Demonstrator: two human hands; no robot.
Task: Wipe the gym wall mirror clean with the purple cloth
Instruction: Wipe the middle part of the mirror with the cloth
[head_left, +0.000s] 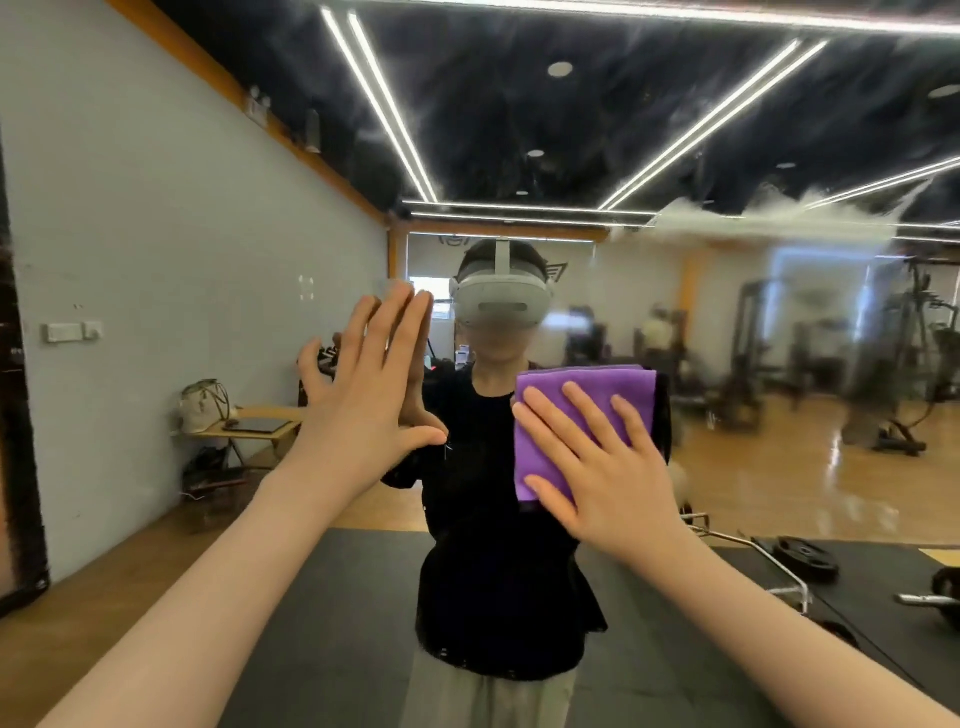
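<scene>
The right hand (608, 462) lies flat with straight, spread fingers, pressing the folded purple cloth (582, 415) against the wall mirror (779, 338) at chest height. The left hand (369, 379) rests open-palmed on the glass, fingers extended, holding nothing. A white smear (753, 221) runs across the mirror's upper right area.

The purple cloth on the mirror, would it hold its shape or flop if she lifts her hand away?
The purple cloth is folded soft fabric, so probably floppy. Only the flat right hand pins it to the mirror; released, it would likely slide down and unfold.
</scene>
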